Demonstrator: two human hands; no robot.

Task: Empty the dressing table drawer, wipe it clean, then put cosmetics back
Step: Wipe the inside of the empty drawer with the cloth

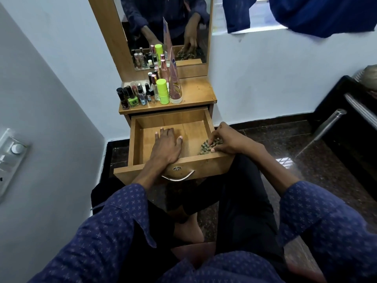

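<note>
The wooden drawer [140, 119] of the dressing table is pulled out, and inside it lie only my hands and a cloth. My left hand [166, 145] lies flat on the drawer floor with its fingers spread. My right hand [223, 138] grips a checked cloth [207, 149] in the drawer's near right corner. The cosmetics stand on the tabletop [199, 91] above: several nail polish bottles [133, 98], a lime green bottle [163, 90] and a tall pink tube [175, 82].
A mirror [163, 27] rises behind the tabletop. A grey door or panel [40, 119] stands close on the left. A black table with a metal leg [326, 127] is on the right. Blue cloth [306, 13] hangs at the window. My knees are under the drawer front.
</note>
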